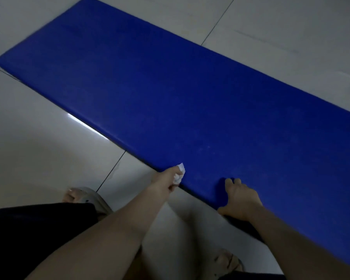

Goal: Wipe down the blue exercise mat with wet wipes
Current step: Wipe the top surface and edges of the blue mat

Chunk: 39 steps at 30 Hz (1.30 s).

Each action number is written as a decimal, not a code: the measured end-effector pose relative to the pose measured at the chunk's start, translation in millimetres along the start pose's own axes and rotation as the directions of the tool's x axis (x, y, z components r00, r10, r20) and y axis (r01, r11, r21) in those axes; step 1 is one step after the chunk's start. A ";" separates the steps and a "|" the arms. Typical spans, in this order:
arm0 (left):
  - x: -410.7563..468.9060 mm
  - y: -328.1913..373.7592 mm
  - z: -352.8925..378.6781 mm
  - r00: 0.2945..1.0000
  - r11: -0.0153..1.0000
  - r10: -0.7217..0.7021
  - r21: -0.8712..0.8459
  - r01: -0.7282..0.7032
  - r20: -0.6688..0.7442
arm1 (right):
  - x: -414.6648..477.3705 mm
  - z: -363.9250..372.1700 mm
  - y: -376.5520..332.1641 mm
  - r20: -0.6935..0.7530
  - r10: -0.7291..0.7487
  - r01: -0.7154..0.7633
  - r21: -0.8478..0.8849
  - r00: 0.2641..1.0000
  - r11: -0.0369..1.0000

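Note:
The blue exercise mat [170,93] lies flat on the tiled floor, running from upper left to lower right. My left hand [166,179] holds a crumpled white wet wipe [179,174] against the mat's near edge. My right hand [239,199] grips the same near edge further right, fingers curled over the top and thumb at the rim.
Pale floor tiles [49,148] with dark grout lines surround the mat. My feet in light sandals [83,196] stand on the tiles close to the near edge, the second foot [226,261] low in the frame. Dark shorts fill the lower left.

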<state>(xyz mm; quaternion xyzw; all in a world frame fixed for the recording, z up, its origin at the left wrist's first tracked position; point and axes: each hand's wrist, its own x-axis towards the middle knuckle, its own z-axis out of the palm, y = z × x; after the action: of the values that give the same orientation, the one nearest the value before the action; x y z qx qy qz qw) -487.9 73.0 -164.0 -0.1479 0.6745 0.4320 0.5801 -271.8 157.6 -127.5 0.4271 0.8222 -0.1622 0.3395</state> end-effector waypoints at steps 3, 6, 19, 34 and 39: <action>-1.2 32.2 -9.0 0.994 0.994 0.106 0.006 -0.105 -0.028 | 11.7 -12.9 -13.6 -0.174 -0.060 0.073 0.072 0.983 0.995; -4.3 79.5 -25.1 0.975 0.975 0.221 -0.015 -0.222 -0.032 | 31.8 -30.9 -41.7 -0.351 -0.145 0.170 0.043 0.925 0.984; 36.0 137.7 -132.5 0.881 0.769 0.409 0.609 -0.193 -0.236 | 88.3 -59.6 -45.5 0.134 -0.061 0.043 0.138 0.989 0.990; 62.1 111.9 -115.1 0.640 0.348 0.766 0.877 -0.332 -0.062 | 94.3 -64.4 -54.6 0.113 -0.041 0.032 0.076 0.993 0.997; 44.9 66.6 -90.5 0.657 0.266 0.742 0.839 -0.475 0.137 | 94.1 -66.2 -55.2 0.107 -0.041 0.033 0.077 0.993 0.996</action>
<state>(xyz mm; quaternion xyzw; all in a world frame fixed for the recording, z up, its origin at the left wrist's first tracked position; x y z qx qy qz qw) -606.6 57.0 -181.6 0.3540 0.8693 0.2291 0.2579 -382.5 218.0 -146.9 0.4148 0.8037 -0.2222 0.3643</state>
